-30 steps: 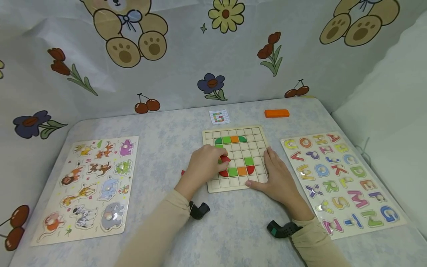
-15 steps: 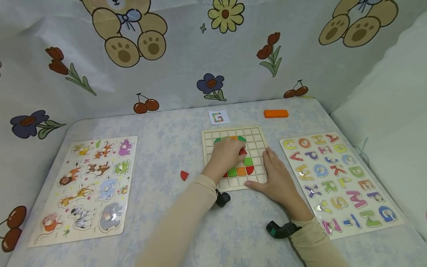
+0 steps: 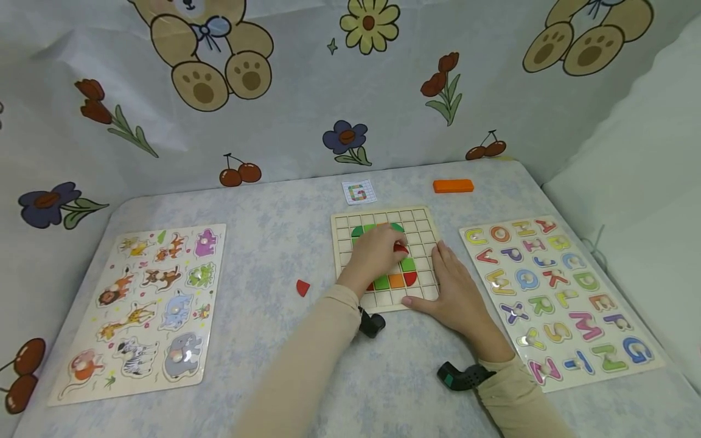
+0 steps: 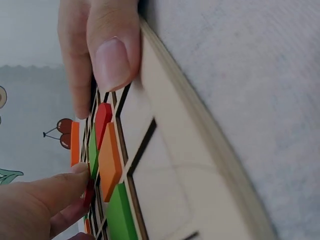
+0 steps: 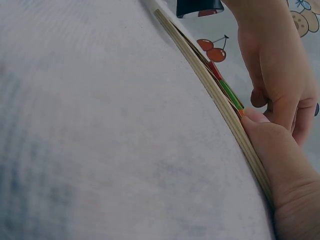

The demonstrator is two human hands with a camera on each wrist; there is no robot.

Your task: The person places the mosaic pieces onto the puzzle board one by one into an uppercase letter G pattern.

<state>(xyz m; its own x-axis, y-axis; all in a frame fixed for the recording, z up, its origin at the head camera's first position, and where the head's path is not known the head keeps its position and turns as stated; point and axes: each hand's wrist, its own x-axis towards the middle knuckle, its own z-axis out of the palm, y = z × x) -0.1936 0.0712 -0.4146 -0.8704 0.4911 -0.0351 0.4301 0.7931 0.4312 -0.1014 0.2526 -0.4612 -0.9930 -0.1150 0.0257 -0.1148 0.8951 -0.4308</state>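
Note:
My left hand reaches over the middle of the wooden grid board. Its thumb and fingers pinch a red piece above the green square. Part of the pattern lies hidden under that hand; an orange square and a red rounded corner piece show along its lower row. At the board's right side rests my right hand, fingers straight along the edge and thumb on the near corner. In the left wrist view, the right thumb lies against the board.
A loose red quarter-round piece lies left of the board. Behind it are a small pattern card and an orange bar. An animal puzzle lies at left, a letter puzzle at right.
My left hand has moved right across the board with the red piece, from its left side to the middle. The loose red piece came into full view. My right hand stays put.

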